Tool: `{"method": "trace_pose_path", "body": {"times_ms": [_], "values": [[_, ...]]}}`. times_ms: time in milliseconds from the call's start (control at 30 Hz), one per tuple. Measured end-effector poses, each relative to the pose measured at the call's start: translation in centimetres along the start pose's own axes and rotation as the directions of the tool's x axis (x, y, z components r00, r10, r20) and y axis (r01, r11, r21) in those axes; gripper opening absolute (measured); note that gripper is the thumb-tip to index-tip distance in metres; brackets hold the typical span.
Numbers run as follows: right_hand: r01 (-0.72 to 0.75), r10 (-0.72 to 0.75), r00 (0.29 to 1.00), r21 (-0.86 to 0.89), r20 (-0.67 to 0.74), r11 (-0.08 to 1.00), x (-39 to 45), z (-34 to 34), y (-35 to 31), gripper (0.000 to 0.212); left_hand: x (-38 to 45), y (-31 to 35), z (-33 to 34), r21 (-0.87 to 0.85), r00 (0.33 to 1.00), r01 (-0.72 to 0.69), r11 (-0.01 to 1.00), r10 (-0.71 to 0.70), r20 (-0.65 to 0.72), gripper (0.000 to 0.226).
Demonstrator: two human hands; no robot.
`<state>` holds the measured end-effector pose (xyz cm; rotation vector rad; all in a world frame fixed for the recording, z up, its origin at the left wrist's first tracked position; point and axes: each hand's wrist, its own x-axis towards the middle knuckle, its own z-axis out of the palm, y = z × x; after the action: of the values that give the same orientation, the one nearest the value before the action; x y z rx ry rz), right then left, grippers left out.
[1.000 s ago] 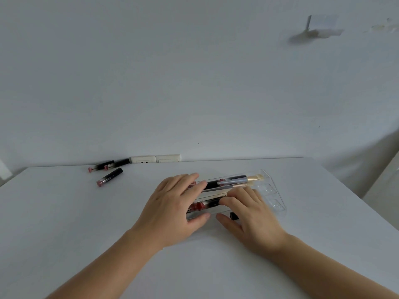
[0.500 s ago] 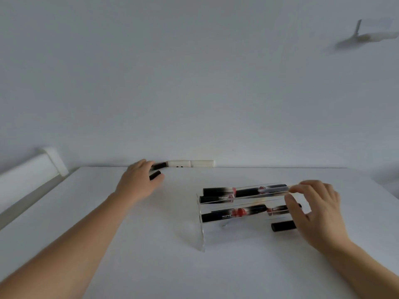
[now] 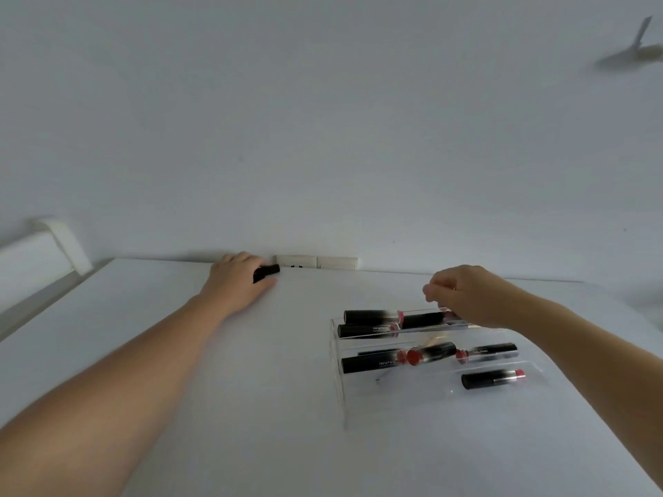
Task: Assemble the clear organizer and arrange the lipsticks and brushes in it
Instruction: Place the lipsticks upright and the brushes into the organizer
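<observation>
1. White table point(image 3: 215, 407) against plain white wall, socket strip point(image 3: 317, 262) at back edge
2. Left hand point(image 3: 236, 279) far back-left, fingers curled on black lipstick point(image 3: 266, 272)
3. Clear organizer point(image 3: 339, 374) centre-right, lipsticks lying across its tiers
4. Right hand point(image 3: 462, 294) above top tier, fingers curled; grip unclear

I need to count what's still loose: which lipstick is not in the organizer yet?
The black lipstick under the left hand at the table's far edge, by the wall outlet. All others lie on the clear organizer's tiers.

Single head-worn view, forward and down over the table point(image 3: 251, 407), close.
</observation>
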<state>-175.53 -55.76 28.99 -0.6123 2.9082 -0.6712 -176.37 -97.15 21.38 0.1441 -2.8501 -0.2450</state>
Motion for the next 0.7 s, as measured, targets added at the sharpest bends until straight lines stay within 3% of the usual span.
{"method": "trace_pose_path", "body": {"times_ms": [167, 333, 500, 700], "values": [[0.017, -0.005, 0.987, -0.074, 0.16, 0.997, 1.5, 0.0, -0.2, 0.019, -0.9, 0.6, 0.4, -0.088, 0.996, -0.045, 0.995, 0.038, -0.083, 0.037], [0.032, 0.008, 0.942, -0.114, 0.336, 0.993, 2.6, -1.4, -0.7, 0.005, -1.3, 2.1, 0.1, -0.008, 0.999, -0.039, 0.999, 0.039, -0.004, 0.041], [0.207, -0.038, 0.875, -0.302, 0.483, 0.93, 3.6, -2.0, -1.3, 0.017, -2.1, 5.2, 0.1, 0.126, 0.991, -0.056, 0.99, 0.04, 0.125, 0.046], [0.296, -0.02, 0.824, -0.4, 0.566, 0.868, 4.4, -0.7, -1.4, 0.026, -3.0, 7.4, 0.3, 0.271, 0.991, -0.059, 0.961, 0.023, 0.135, 0.072]]}}
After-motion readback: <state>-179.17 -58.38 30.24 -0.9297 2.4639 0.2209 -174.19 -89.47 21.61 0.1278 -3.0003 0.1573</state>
